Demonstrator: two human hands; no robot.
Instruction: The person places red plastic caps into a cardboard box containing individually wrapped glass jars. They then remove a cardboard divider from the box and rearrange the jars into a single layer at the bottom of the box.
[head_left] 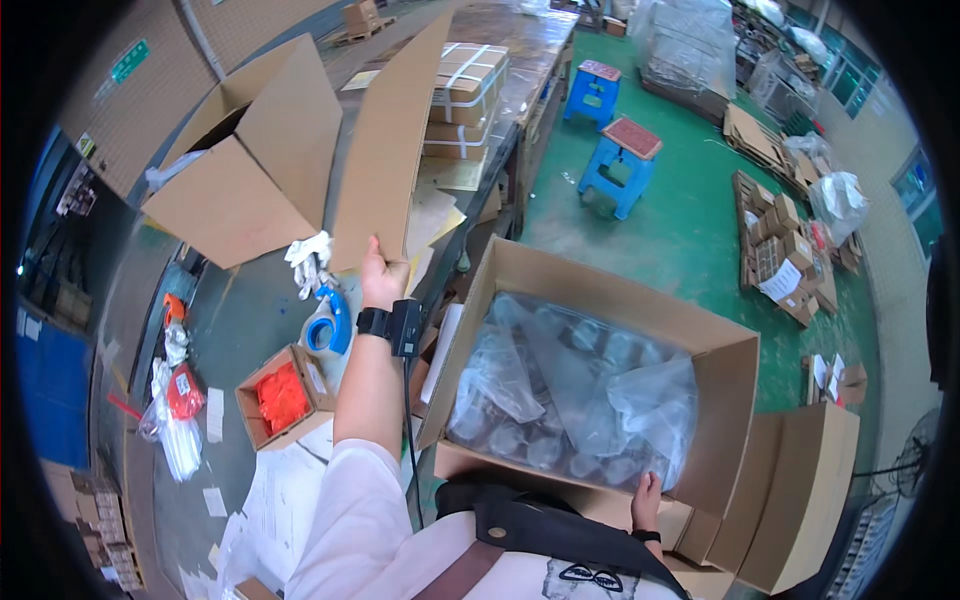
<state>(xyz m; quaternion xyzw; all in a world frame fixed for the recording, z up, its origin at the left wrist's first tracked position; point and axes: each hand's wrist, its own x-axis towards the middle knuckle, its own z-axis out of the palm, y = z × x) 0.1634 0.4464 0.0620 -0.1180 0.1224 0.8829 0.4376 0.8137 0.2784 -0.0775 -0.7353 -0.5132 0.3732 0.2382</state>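
My left hand [382, 278] is closed on the lower edge of a flat brown cardboard sheet [385, 150], which stands up at a slant over the workbench. In front of me, an open cardboard box [730, 400] holds several round, clear pieces under a loose transparent plastic bag [570, 370]. At the near side of this box, my right hand [647, 505] has its fingers over the rim, against the wall and the plastic; its grip is partly hidden. Just left of my left wrist lie a blue tape dispenser [328, 322] and white gloves [309, 262].
Another open carton [250, 160] stands on the bench, with strapped cartons [470, 90] behind the sheet. A small box [290, 395] holds orange-red material. Two blue stools [622, 165] stand on the green floor. Farther right is a pallet [785, 250] of small boxes.
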